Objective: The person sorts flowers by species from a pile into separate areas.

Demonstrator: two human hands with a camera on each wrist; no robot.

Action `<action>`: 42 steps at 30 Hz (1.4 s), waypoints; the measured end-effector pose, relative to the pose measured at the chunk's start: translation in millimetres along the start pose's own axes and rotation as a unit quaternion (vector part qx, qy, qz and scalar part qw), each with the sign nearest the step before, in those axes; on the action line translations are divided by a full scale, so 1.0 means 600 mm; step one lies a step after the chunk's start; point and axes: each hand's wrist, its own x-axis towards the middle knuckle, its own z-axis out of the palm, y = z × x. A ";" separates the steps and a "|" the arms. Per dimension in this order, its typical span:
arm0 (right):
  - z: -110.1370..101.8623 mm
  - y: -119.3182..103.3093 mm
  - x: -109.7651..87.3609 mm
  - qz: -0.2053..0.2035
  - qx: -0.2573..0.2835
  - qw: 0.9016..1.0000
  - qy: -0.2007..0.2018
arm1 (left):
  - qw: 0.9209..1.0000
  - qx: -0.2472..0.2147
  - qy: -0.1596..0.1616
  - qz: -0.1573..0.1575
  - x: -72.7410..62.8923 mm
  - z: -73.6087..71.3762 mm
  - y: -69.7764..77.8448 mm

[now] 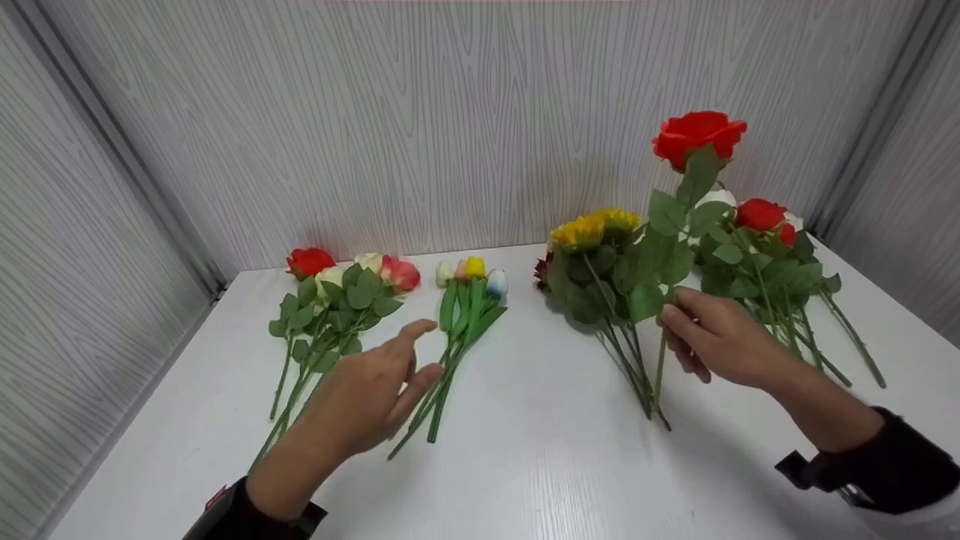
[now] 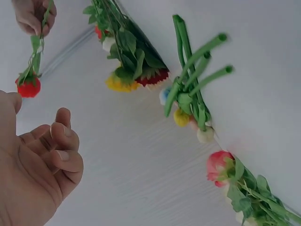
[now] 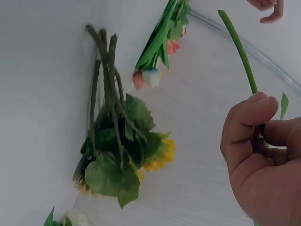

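My right hand point(image 1: 724, 334) pinches the green stem point(image 3: 240, 52) of a red rose point(image 1: 699, 139) between thumb and fingers. The bloom stands upright above the table, with its leaves below it and the bare stem end pointing down. My left hand point(image 1: 367, 397) hovers over the table with fingers loosely bent, nothing between them. In the head view it overlaps the stems of a tulip bunch point(image 1: 466, 300), whose heads are white, yellow, pink and blue-white. In the left wrist view the palm and half-curled fingers point(image 2: 66, 136) show.
Left on the white table point(image 1: 525, 465) lies a bunch of red, cream and pink roses point(image 1: 349, 296). Sunflowers point(image 1: 581, 234) with dark red blooms lie right of centre. Another bunch with red and white flowers point(image 1: 761, 215) lies far right. Panelled walls point(image 1: 450, 127) enclose the back and sides.
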 end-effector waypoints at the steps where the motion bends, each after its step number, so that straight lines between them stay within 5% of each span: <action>1: -0.007 0.007 0.002 0.012 -0.014 1.000 0.008 | 1.000 0.004 0.004 -0.013 0.001 -0.001 -0.009; 9: -0.075 0.085 0.013 0.125 -0.122 0.984 0.045 | 0.994 0.006 -0.003 -0.108 -0.001 0.005 -0.080; 14: -0.117 0.137 0.010 0.159 -0.204 0.964 0.065 | 0.985 0.020 -0.047 -0.167 -0.010 0.004 -0.126; 17: -0.136 0.162 0.006 0.155 -0.243 0.954 0.082 | 0.970 0.037 -0.113 -0.212 -0.020 -0.003 -0.152; 21: -0.156 0.186 -0.002 0.157 -0.268 0.946 0.092 | 0.939 0.033 -0.211 -0.271 -0.037 -0.015 -0.180; 25: -0.169 0.205 -0.012 0.169 -0.257 0.949 0.060 | 0.910 0.007 -0.289 -0.296 -0.053 -0.019 -0.195; 29: -0.174 0.217 -0.017 0.195 -0.232 0.953 0.010 | 0.897 -0.001 -0.326 -0.297 -0.061 -0.016 -0.202; 36: -0.174 0.222 -0.018 0.208 -0.231 0.950 -0.019 | 0.894 -0.015 -0.337 -0.295 -0.063 -0.007 -0.204; 39: -0.172 0.222 -0.020 0.205 -0.233 0.950 -0.016 | 0.902 -0.043 -0.319 -0.288 -0.059 0.000 -0.206; 42: -0.171 0.218 -0.020 0.203 -0.229 0.952 -0.005 | 0.920 -0.058 -0.275 -0.274 -0.050 0.005 -0.203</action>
